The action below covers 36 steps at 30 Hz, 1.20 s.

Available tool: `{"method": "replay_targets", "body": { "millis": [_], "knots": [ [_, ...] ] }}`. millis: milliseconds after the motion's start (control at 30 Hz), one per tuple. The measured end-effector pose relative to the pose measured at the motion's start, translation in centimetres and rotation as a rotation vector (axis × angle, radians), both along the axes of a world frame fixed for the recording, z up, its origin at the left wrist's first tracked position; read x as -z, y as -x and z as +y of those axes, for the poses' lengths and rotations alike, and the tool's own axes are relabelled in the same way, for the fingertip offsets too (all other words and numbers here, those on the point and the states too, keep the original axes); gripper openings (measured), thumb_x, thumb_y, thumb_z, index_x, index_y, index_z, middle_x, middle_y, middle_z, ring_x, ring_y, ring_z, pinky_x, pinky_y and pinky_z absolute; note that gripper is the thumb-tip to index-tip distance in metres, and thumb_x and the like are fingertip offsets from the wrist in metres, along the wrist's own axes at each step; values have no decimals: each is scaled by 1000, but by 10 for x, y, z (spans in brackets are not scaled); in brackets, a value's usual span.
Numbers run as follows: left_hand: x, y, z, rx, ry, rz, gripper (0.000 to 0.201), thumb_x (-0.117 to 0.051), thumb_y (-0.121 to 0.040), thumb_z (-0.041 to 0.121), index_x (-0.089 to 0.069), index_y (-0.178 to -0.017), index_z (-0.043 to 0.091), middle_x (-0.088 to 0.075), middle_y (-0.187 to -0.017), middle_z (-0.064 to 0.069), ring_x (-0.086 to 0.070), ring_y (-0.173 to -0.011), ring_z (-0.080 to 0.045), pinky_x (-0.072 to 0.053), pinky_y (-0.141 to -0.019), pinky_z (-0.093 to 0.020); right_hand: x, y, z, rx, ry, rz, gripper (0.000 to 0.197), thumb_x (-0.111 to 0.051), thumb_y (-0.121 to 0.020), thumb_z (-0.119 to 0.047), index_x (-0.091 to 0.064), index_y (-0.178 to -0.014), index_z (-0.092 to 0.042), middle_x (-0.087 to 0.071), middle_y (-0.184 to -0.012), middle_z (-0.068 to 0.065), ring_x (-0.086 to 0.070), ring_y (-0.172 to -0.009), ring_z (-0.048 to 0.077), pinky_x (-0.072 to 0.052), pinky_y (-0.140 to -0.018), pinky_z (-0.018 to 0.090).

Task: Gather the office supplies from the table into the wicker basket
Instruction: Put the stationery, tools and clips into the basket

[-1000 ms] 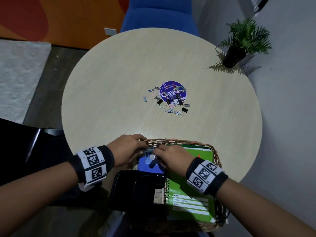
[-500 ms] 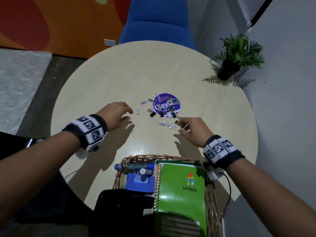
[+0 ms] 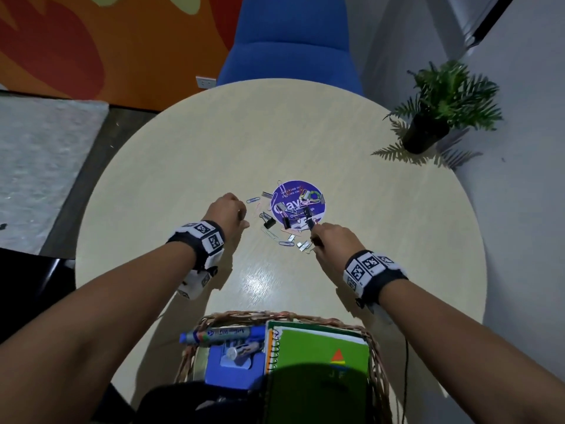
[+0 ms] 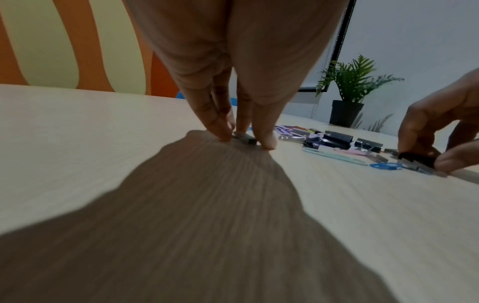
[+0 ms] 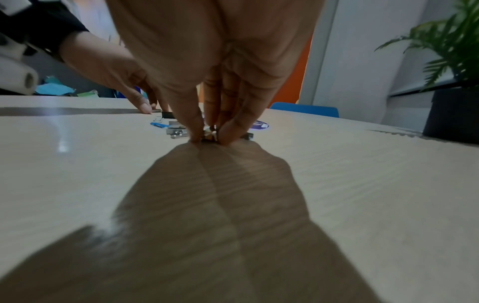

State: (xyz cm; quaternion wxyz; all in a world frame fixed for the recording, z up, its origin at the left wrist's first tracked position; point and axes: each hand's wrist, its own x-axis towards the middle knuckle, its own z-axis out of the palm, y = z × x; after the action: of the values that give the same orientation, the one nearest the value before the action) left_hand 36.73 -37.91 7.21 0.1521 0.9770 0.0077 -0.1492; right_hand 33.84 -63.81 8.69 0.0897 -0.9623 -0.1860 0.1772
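Head view: woven wicker basket (image 3: 377,356) at 6 o'clock on round beige table (image 3: 183,179); scattered clips and staples (image 3: 286,223) at centre.
Left wrist view: left hand (image 4: 233,82) pinches a small grey staple strip (image 4: 245,138).
Right wrist view: right hand (image 5: 220,67) pinches a small black binder clip (image 5: 209,137).

Clips (image 3: 287,221) lie mid-table (image 3: 183,166) on and around a sticker (image 3: 298,201); the basket (image 3: 377,359) sits at the near edge; a plant (image 3: 428,133) stands far right.

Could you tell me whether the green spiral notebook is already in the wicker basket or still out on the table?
In. The green spiral notebook lies inside the wicker basket, beside a blue marker.
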Motion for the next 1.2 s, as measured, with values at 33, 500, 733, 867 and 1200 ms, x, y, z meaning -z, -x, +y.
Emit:
{"method": "replay_targets", "body": {
  "millis": [33, 500, 733, 867, 1200],
  "knots": [
    [1, -1, 0, -12, 2, -4, 16, -72, -79, 15, -71, -91, 5, -61, -111, -14, -60, -100, -33, -45, -83, -31, 0, 0, 1, 8, -6, -3, 17, -54, -85, -14, -58, -102, -12, -65, -100, 10, -61, -87, 33, -50, -72, 36],
    [-196, 102, -48, 179, 378, -217, 9, -66, -85, 10, -67, -91, 17, -64, -78, 11, -63, -73, -1, -49, -71, -12, -57, 27, -47, 241, -395, 99, 31, -67, -76, -7, -72, -106, -14, -73, -94, 9, -61, -74, 16, -48, -79, 23],
    [-172, 235, -108, 250, 431, 117, 30, -68, -84, 22, -59, -111, 29, -73, -88, 12, -67, -82, 0, -51, -81, -18, -81, 132, -64, 232, -599, 204, 25, -67, -76, -2, -73, -97, -14, -72, -87, 1, -65, -73, 9, -48, -67, 7],
    [-130, 248, -117, 226, 255, 212, 38, -66, -84, 31, -57, -120, 25, -75, -103, 4, -67, -101, -15, -52, -88, -32, -78, 173, -66, 103, -490, 199, 25, -63, -73, -20, -72, -96, -24, -73, -85, -6, -65, -73, 9, -54, -71, 25],
    [-187, 185, -66, 134, 344, -41, 27, -67, -79, 45, -69, -100, 28, -73, -87, 15, -68, -74, 4, -53, -75, -21, -82, 164, -68, -129, -289, 70, 33, -54, -75, -44, -66, -103, -32, -70, -104, -11, -64, -97, 15, -54, -77, 30]
  ]
}}
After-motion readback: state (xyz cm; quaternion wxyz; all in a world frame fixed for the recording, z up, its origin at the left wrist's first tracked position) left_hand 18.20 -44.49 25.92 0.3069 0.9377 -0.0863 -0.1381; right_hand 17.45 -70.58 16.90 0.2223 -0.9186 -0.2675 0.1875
